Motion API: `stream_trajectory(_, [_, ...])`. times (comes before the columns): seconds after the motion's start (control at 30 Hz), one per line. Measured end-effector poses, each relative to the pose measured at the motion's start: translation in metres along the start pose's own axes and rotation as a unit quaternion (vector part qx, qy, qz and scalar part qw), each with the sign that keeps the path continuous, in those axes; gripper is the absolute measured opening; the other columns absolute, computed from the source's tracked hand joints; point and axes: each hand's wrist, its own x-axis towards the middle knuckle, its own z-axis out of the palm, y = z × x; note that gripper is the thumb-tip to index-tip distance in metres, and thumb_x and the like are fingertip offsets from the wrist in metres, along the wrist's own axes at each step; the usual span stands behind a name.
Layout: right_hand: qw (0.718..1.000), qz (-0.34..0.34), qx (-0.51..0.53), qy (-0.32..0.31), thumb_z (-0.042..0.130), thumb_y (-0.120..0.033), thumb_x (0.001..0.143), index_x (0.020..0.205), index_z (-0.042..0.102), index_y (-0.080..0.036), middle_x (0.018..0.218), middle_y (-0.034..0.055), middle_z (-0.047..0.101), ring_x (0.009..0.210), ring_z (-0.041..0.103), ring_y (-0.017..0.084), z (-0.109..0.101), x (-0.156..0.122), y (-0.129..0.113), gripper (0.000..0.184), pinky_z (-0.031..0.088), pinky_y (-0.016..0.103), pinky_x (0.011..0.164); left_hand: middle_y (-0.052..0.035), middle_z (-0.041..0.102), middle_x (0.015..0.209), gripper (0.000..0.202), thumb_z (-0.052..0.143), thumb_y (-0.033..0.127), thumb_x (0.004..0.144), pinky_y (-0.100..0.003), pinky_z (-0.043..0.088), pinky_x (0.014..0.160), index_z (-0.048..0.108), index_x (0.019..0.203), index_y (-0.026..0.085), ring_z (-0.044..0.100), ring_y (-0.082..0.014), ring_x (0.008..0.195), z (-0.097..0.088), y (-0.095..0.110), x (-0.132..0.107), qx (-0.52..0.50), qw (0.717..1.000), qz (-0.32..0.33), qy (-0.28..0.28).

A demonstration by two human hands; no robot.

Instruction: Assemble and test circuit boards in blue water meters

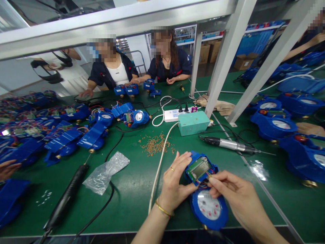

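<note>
A blue water meter (209,208) lies at the table's near edge, its round white dial facing up. Its raised blue box (194,156) is uncovered and shows a green circuit board with a grey display (200,168). My left hand (175,181) grips this box from the left, fingers along its far side and thumb at the near edge. Thin coloured wires (204,183) come out of the box's near side. Beside them my right hand (228,189) is closed in a pinch; whatever sits between its fingertips is too small to make out.
Copper-coloured screws (156,145) lie heaped beyond my hands, near a teal box (194,122) and power strip (171,115). Electric screwdrivers (228,145) (67,196) lie on both sides. More meters (275,123) line the right, and others the left. Metal posts (220,57) rise ahead; co-workers sit opposite.
</note>
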Motion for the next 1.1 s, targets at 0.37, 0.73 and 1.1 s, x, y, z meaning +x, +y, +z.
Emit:
stream_trajectory(0.37, [0.992, 0.068, 0.096, 0.046, 0.092, -0.057, 0.050, 0.061, 0.073, -0.015, 0.059, 0.0063, 0.066, 0.045, 0.058, 0.011, 0.012, 0.001, -0.015, 0.047, 0.050, 0.019, 0.044, -0.0166, 0.063, 0.133, 0.064, 0.077, 0.021, 0.078, -0.061, 0.043, 0.111, 0.049, 0.135, 0.020, 0.062, -0.0295, 0.123, 0.000, 0.001, 0.001, 0.018, 1.000, 0.007, -0.009])
stream_trajectory(0.73, [0.990, 0.071, 0.113, 0.050, 0.094, -0.049, 0.051, 0.066, 0.073, -0.015, 0.061, 0.0053, 0.067, 0.046, 0.059, 0.010, 0.009, 0.002, -0.008, 0.043, 0.050, 0.016, 0.046, -0.0173, 0.064, 0.133, 0.062, 0.077, 0.021, 0.078, -0.058, 0.043, 0.112, 0.050, 0.134, 0.017, 0.062, -0.0290, 0.124, -0.001, 0.002, 0.004, 0.039, 0.999, 0.026, -0.009])
stream_trajectory(1.1, [0.996, 0.022, 0.073, 0.045, 0.091, -0.049, 0.061, 0.072, 0.073, -0.016, 0.062, 0.0054, 0.068, 0.048, 0.061, 0.011, 0.006, 0.003, 0.001, 0.039, 0.052, 0.017, 0.047, -0.0185, 0.064, 0.130, 0.062, 0.078, 0.022, 0.077, -0.058, 0.042, 0.113, 0.050, 0.133, 0.016, 0.062, -0.0287, 0.123, 0.003, 0.000, 0.001, 0.029, 0.999, 0.020, -0.001])
